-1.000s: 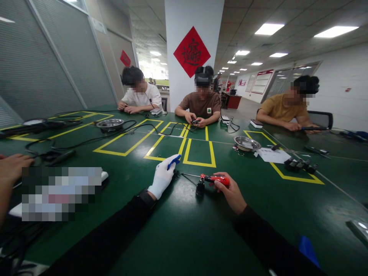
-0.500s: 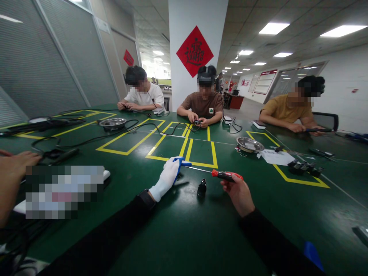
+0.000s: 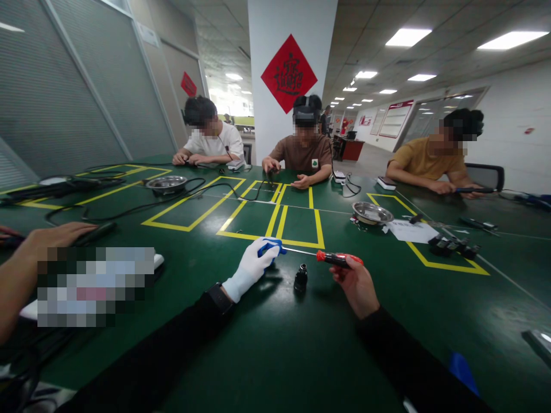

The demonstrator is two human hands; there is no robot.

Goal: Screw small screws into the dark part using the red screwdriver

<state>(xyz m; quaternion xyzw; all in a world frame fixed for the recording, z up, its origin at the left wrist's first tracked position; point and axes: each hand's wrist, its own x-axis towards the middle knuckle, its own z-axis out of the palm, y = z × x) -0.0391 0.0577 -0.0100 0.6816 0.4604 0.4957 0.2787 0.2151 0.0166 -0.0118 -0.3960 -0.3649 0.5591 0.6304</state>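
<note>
Head view. The right hand [image 3: 355,284], bare, is gripping the screwdriver [image 3: 338,259] by the rear of its red-and-black handle; the fingers are closing around it. The shaft [image 3: 301,251] is pointing across to the left hand [image 3: 253,261], which is wearing a white glove with blue on the fingers. The gloved fingers are bending around the far end of the shaft, hiding the tip. Whether they are clamping the tip, or pinching a small part against it, cannot be told.

The screwdriver is bridging the two hands above the green table [image 3: 267,350]. A tapered black part [image 3: 301,277] is standing upright on the tabletop, narrow end up, between the hands and on the wearer's side of the shaft. Neither hand is touching it.

Farther off to the right, a metal bowl [image 3: 372,221] is resting near a white sheet [image 3: 408,231], and several black pieces [image 3: 454,246] are lying just beyond the sheet's right edge. A co-worker in a brown shirt [image 3: 297,150] is sitting opposite.

Step in hand, by judgement: the left hand is attending to the screwdriver tip while the right hand is steadying the handle. The next move is probably calling for a steady shaft, careful left-finger placement at the tip, and clearance from the standing black part.
</note>
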